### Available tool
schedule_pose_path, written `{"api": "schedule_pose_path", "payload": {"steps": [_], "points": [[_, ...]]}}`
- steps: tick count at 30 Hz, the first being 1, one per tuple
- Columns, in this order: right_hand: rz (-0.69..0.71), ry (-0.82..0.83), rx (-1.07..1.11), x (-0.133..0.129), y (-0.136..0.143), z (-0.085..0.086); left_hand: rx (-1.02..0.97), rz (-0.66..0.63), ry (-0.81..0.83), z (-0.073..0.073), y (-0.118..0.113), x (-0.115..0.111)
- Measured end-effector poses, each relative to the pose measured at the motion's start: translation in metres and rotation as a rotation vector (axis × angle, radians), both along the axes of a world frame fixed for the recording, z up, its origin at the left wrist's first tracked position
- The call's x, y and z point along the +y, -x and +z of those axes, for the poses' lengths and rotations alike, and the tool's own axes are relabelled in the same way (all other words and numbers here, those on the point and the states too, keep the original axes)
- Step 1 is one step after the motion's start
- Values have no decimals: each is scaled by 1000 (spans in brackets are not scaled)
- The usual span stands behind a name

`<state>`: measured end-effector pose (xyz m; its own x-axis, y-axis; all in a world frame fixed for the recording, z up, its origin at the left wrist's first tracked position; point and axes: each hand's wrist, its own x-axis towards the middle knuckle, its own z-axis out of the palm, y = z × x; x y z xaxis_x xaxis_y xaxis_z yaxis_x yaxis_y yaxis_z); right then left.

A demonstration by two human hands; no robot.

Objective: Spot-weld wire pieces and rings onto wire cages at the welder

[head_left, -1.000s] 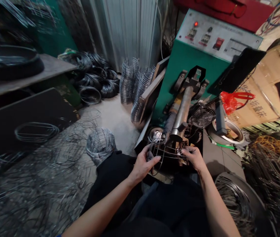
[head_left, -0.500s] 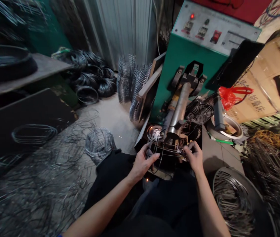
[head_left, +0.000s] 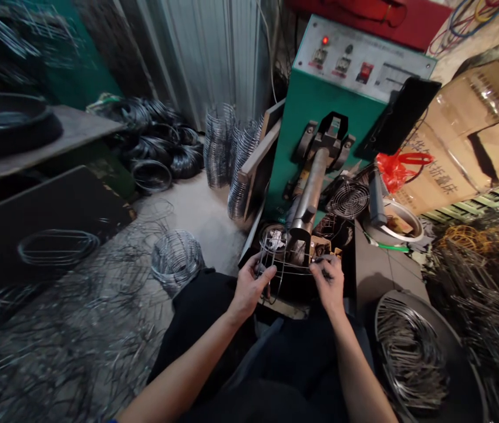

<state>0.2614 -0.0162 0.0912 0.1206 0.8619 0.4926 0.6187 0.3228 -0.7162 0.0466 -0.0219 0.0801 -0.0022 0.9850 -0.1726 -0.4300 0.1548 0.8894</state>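
Observation:
A thin wire frame (head_left: 281, 269), made of a ring with cross wires, is held up in front of the green machine (head_left: 341, 94). My left hand (head_left: 249, 285) is closed on its left side, thumb on top. My right hand (head_left: 329, 281) pinches at the right end of the frame, where the fingers partly hide the wire. Just beyond the frame is the machine's thick metal arm (head_left: 309, 202), its round end close above the wires. Underneath, a dark tray holds small scraps and a round dish (head_left: 273, 238).
Right of my arm stands a black basin (head_left: 461, 358) full of bent wire pieces (head_left: 412, 352). A white tub (head_left: 414, 229) and a red plastic bag (head_left: 393, 170) sit behind. On the left floor are a stack of wire rings (head_left: 178, 258) and scattered wire offcuts (head_left: 77, 341).
My right hand has moved left and slightly inward along the wire. The sparks seen near the tray and floor are gone. The whole view has shifted a little.

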Motion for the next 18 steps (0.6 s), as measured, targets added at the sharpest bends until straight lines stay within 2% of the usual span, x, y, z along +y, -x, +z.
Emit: {"api": "schedule_pose_path", "payload": {"steps": [10,18], "points": [[-38,-9,-3,13,-1,-14,-10,36,2,-2,-4,12],[-67,-12,-9,28,-2,-13,-4,53,4,10,-8,22]]}}
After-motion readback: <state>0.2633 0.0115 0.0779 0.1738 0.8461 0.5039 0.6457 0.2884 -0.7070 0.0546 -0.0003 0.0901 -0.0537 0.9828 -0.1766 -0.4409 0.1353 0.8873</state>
